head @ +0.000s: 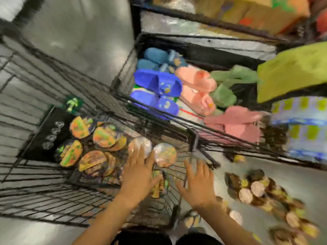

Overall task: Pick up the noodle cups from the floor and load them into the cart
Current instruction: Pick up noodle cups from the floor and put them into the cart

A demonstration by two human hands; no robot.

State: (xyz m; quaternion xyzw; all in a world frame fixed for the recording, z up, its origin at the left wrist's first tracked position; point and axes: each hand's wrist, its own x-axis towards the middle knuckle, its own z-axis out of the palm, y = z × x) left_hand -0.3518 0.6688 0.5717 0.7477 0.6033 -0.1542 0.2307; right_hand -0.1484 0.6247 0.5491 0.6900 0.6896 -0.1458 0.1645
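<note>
A black wire cart (53, 197) fills the left and middle of the head view. Several noodle cups (92, 161) with orange and yellow lids lie inside it. Two pale-lidded cups (165, 154) sit at the cart's near right corner. My left hand (141, 175) hovers over that corner with fingers spread, holding nothing. My right hand (198, 184) is beside it over the cart's edge, fingers also spread and empty. A heap of noodle cups (256, 190) lies on the floor at the lower right. The picture is blurred by motion.
A second black wire basket (123, 68) to the right of the cart holds blue, pink and green slippers (157, 82). Wrapped multipacks (304, 128) and a yellow-green bag (292, 71) are at the right. Cardboard boxes (256, 13) stand at the top. Grey floor (79, 36) lies at the upper left.
</note>
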